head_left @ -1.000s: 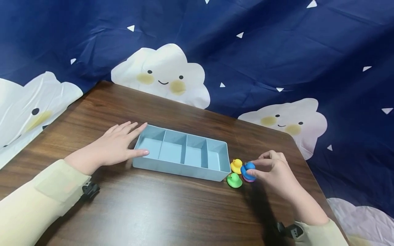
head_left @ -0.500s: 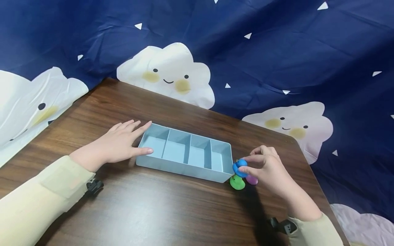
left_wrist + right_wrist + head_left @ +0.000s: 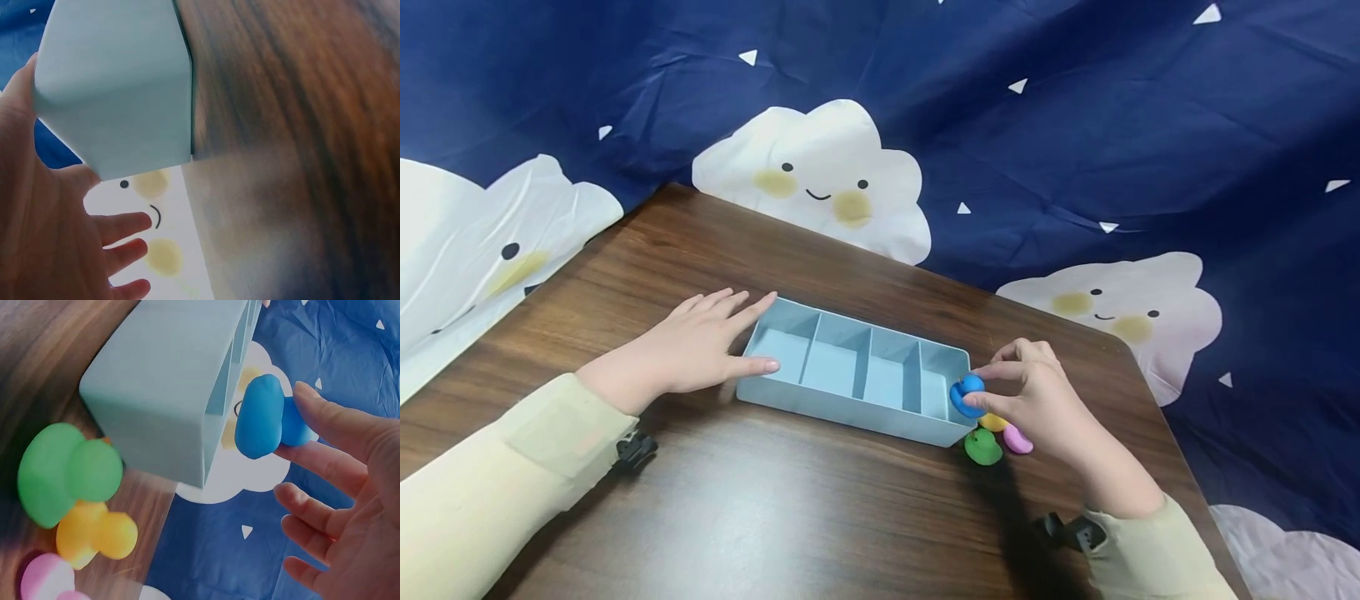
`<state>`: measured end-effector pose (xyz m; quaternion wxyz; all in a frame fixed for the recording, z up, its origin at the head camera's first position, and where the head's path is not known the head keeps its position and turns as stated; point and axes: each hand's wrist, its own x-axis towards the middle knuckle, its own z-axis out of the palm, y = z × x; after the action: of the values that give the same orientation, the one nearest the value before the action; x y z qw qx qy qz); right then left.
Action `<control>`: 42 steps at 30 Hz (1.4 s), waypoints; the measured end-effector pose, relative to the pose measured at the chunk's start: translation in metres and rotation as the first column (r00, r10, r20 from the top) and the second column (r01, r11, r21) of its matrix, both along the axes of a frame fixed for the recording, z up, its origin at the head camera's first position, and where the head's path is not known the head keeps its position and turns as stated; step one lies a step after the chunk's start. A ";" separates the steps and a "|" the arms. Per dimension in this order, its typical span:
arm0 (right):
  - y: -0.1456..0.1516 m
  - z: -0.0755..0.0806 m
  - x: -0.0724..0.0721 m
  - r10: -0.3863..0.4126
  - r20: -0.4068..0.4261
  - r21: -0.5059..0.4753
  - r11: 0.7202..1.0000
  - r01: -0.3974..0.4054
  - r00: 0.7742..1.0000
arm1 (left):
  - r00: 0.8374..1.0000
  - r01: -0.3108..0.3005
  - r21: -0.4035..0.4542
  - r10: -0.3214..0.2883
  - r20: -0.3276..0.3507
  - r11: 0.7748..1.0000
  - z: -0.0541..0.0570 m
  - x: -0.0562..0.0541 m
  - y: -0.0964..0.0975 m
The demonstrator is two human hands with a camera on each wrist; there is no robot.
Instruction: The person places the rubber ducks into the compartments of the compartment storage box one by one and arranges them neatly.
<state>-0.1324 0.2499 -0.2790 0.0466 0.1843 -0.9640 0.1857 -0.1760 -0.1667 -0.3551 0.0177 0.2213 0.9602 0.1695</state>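
Observation:
Between thumb and index finger, my right hand pinches a blue toy duck at the right end of a pale blue divided box. The right wrist view shows this blue duck raised beside the box's rim. On the table below lie a green duck, a yellow duck partly hidden by the hand, and a pink duck. My left hand rests with spread, straight fingers at the box's left end, its thumb and index finger touching the rim.
The box has several compartments in a row, and I see nothing in them. It stands on a dark wooden table. Behind the table hangs a blue curtain with white clouds.
My right hand has lifted the blue duck off the pink one and carried it left to the box's right end. The left hand stays at the box. The view has shifted slightly.

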 end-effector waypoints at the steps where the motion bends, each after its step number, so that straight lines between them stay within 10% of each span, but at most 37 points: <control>1: -0.002 0.000 -0.001 0.006 0.003 0.002 1.000 -0.006 1.000 | 1.000 0.001 -0.002 -0.001 0.004 1.000 0.001 0.000 0.000; 42: -0.082 0.018 -0.051 0.202 0.017 -0.018 0.979 -0.201 0.979 | 0.997 0.017 -0.051 -0.013 0.070 0.999 0.004 -0.004 -0.001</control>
<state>-0.1833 0.1676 -0.2612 0.0201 0.2789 -0.9393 0.1989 -0.1799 -0.1681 -0.3509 0.0581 0.2220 0.9613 0.1524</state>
